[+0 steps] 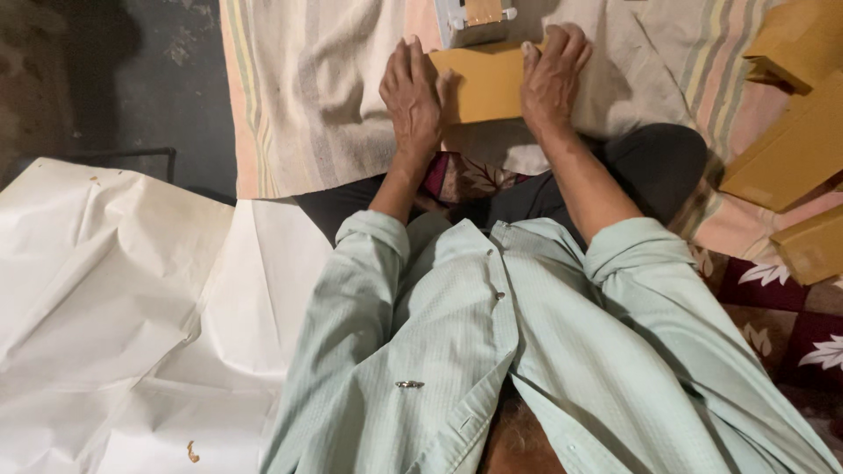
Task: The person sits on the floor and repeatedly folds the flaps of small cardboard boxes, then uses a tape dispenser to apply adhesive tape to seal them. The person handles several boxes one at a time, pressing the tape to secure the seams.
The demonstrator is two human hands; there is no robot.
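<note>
Two hands press flat on one yellow-brown card piece (486,83) that lies on a striped cloth (307,96) in front of the person's knees. The left hand (411,95) lies with fingers straight and together along the card's left edge, palm down, gripping nothing. The right hand (551,75) rests on the card's right end, fingers slightly bent over its top edge, also flat rather than clasped around it. Just beyond the card, touching or nearly touching its far edge, sits a small grey metal device (475,19) with a brown part on top. To the right, well apart from the hands, several similar brown card boxes (795,149) lie on the cloth. At the left, a large white creased sheet (114,298) covers the floor.
</note>
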